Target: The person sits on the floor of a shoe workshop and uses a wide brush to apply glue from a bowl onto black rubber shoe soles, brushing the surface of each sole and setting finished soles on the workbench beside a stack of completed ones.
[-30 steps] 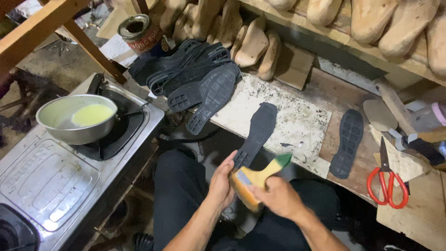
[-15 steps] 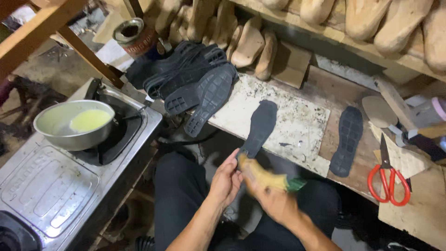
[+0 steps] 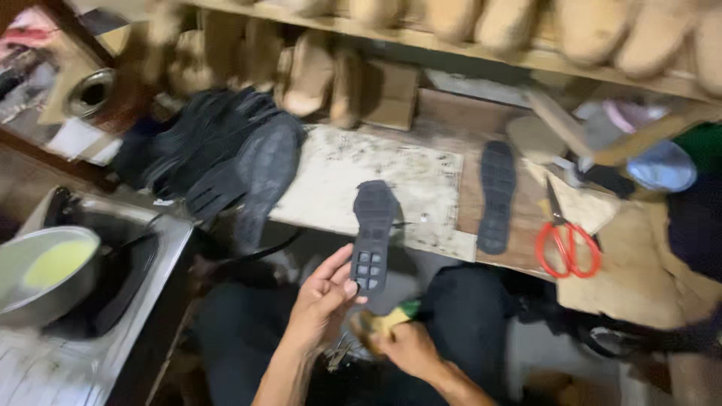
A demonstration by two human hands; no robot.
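Steel pan point(image 3: 41, 274) sits at my far left on the stove point(image 3: 113, 301), with yellow liquid in it, well apart from my hands. If my left elbow swings out that way, I judge it could knock the pan and slop the liquid over the burner.

Next along is the pile of black soles point(image 3: 218, 162) on the bench, stacked loosely and leaning over the edge near the stove. A bump there could slide them off.

My left hand point(image 3: 322, 304) is open, fingers spread, the tips just touching the heel end of one black sole point(image 3: 371, 233) that hangs off the front edge of the white board point(image 3: 368, 184). That sole is only half supported, so a careless nudge rather than a proper hold could tip it down into my lap.

My right hand point(image 3: 402, 347) is closed around a yellow and green piece point(image 3: 380, 323), held low over my knees just below the sole. The view is blurred, so I cannot tell how firmly my fingers have it; a loose hold could let it drop among the bits by my legs.

Further right a second sole point(image 3: 496, 197) lies flat on the wood, and beyond it red scissors point(image 3: 565, 240) lie with blades pointing away. Reaching across blind for them risks a nick.
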